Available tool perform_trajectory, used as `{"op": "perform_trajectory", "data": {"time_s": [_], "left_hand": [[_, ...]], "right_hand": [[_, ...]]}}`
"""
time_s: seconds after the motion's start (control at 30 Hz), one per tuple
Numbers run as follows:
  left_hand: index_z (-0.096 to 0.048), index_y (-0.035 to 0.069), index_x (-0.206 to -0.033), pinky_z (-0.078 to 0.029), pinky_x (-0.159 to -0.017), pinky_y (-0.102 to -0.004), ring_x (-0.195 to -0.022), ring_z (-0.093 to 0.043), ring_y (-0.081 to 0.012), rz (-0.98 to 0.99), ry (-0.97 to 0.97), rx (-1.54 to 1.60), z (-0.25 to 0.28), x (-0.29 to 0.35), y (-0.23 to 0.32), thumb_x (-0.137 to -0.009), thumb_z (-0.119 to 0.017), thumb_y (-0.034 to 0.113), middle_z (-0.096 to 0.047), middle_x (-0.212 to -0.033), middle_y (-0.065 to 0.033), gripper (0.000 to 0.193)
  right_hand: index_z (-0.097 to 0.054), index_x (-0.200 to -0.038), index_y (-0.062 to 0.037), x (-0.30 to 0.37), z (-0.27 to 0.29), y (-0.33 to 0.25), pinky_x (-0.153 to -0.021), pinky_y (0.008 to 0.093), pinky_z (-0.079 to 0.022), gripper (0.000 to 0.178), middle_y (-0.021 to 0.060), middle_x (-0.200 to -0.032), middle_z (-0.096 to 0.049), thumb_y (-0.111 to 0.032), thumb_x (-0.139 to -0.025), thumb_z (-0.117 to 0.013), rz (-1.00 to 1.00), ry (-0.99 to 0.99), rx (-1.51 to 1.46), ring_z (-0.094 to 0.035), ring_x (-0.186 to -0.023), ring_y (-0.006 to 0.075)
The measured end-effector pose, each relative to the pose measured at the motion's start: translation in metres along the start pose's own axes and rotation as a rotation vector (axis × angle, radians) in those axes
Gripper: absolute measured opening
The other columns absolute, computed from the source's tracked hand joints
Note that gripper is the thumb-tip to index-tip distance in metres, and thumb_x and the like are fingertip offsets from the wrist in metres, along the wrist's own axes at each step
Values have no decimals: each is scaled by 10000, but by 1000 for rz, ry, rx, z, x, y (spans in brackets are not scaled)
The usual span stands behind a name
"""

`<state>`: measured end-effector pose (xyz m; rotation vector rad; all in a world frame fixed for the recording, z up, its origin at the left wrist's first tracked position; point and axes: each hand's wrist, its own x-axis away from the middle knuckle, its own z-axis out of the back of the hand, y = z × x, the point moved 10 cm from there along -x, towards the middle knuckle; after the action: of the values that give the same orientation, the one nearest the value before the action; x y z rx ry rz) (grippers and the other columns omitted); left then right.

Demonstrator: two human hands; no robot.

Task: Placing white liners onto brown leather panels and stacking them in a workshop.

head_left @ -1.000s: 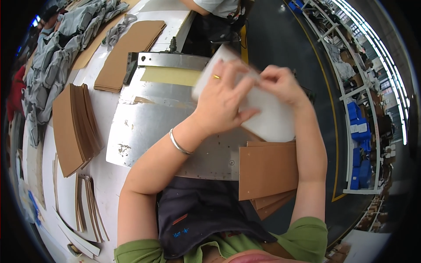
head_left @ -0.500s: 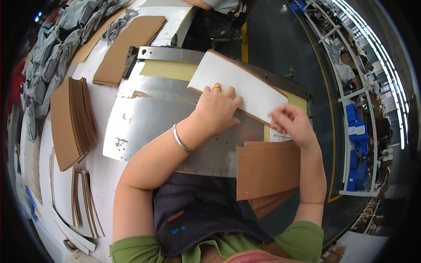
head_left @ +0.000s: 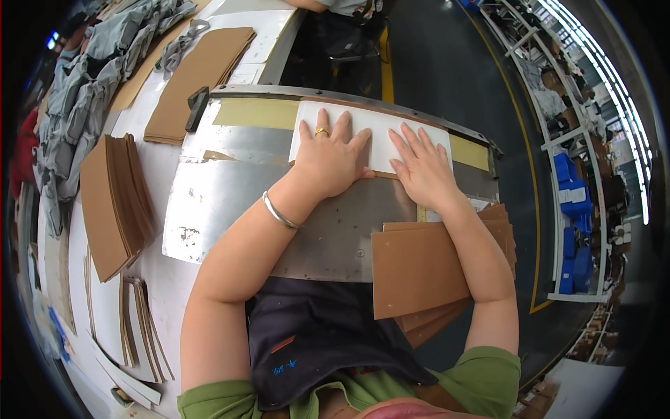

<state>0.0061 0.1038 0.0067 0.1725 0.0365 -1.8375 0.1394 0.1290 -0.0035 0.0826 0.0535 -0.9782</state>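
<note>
A white-faced rectangular board (head_left: 380,136) with brown edges lies on a shiny metal plate (head_left: 314,244), its far edge along a metal bar (head_left: 279,91). My left hand (head_left: 331,157) rests flat on the board's left part, fingers spread, a ring on one finger. Toward the board's right end my right hand (head_left: 427,178) also lies open on it, palm down. Beneath my right forearm is a fanned stack of brown cardboard sheets (head_left: 415,272) at the plate's near right corner.
More brown cardboard stacks (head_left: 112,209) stand on the white table (head_left: 171,300) at left, with grey cloth (head_left: 77,105) beyond. A black clamp-like piece (head_left: 197,108) sits at the plate's far left corner. Shelving with blue bins (head_left: 574,195) lines the right. A person's arm (head_left: 307,5) shows at the far end.
The board has turned from a slant to lie along the metal bar. My right hand has moved from the board's right corner onto its face, fingers now spread.
</note>
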Motion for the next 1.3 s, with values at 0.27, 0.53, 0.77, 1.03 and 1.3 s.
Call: {"op": "perform_trajectory", "data": {"time_s": [0.27, 0.53, 0.77, 1.03, 1.3], "left_hand": [[-426, 213, -1440, -326, -1044, -625, -1365, -311, -518, -18, -56, -9, 3, 1, 4, -896, -580, 518, -358, -1498, -189, 642], [-444, 220, -1419, -289, -1037, -660, -1364, -319, -464, -25, -53, 63, -1, -1, 3, -883, -593, 516, -381, -1477, -155, 630], [-435, 244, -1426, -291, -1033, -651, -1366, -333, -426, -39, -19, 44, 0, 5, 3, -888, -573, 535, -394, -1469, -139, 627], [-419, 265, -1448, -272, -1085, -623, -1372, -322, -442, -38, -75, 3, -1, 14, 13, -908, -571, 520, -377, -1474, -151, 616], [-387, 94, -1449, -339, -1096, -425, -1306, -417, -337, 54, 655, 748, 50, 62, -66, -950, -588, 163, -411, -1433, -184, 542]], "right_hand": [[-380, -1478, -243, -2, 2, 2, -1084, 618, -272, 498, 72, -1555, -322, -409, -1009, -401, -44, -15, 12, -291, -1424, 346], [-442, -1448, -226, -2, 3, 4, -1057, 504, -303, 472, 125, -1435, -403, -372, -999, -444, -12, 78, -6, -350, -1348, 301], [-462, -1422, -231, -3, 8, 7, -1065, 563, -319, 478, 108, -1410, -428, -422, -984, -463, -4, 122, -36, -388, -1318, 306], [-559, -1280, -63, 23, 12, 134, -882, 391, -519, 501, 148, -1249, -584, -242, -845, -729, -742, 131, -832, -626, -1060, 257], [-665, -1072, 2, 72, 151, 96, -790, 264, -541, 254, 102, -1010, -707, -26, -832, -743, 72, 557, -1347, -671, -925, 156]]}}
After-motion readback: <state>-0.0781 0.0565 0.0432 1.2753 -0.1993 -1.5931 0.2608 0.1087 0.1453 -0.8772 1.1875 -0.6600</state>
